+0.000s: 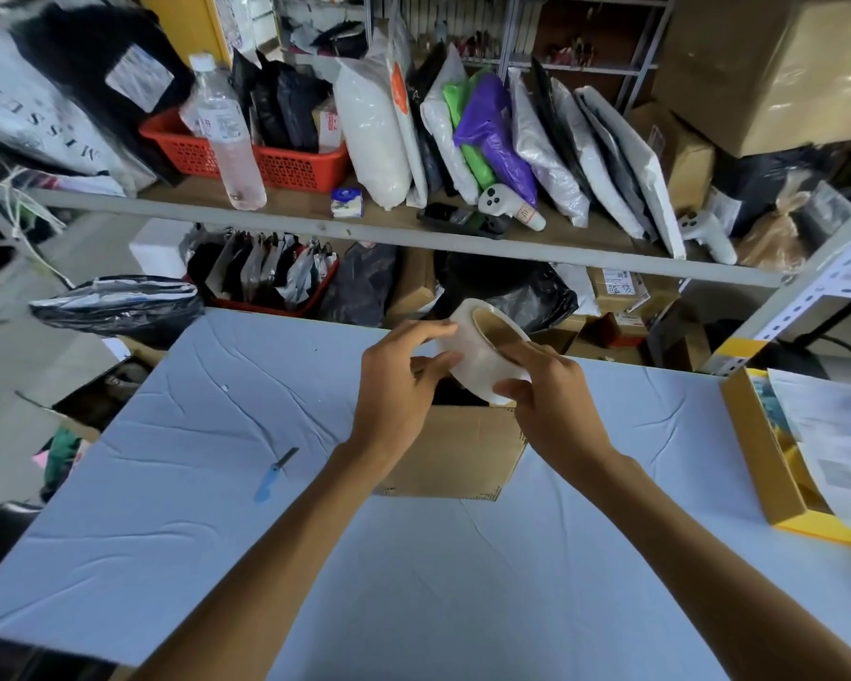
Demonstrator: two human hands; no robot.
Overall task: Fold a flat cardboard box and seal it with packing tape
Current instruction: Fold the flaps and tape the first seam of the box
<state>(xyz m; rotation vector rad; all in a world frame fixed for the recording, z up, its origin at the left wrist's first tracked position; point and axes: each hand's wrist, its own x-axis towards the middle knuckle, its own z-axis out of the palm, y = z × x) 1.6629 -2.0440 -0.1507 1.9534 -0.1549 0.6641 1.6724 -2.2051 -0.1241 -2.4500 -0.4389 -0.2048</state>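
Note:
A brown cardboard box (458, 454) stands on the light blue table (217, 508), its top partly hidden behind my hands. Above it I hold a roll of clear packing tape (482, 356) with a brown core. My right hand (546, 400) grips the roll, fingers reaching into the core and thumb under its outer face. My left hand (404, 380) touches the roll's left side with its fingertips, thumb pressed against the tape surface.
A blue-handled knife (275, 474) lies on the table to the left. A yellow-edged carton (777, 464) with papers sits at the right edge. Behind the table a metal shelf (413, 233) carries a bottle (227, 135), a red basket (276, 162) and several parcels.

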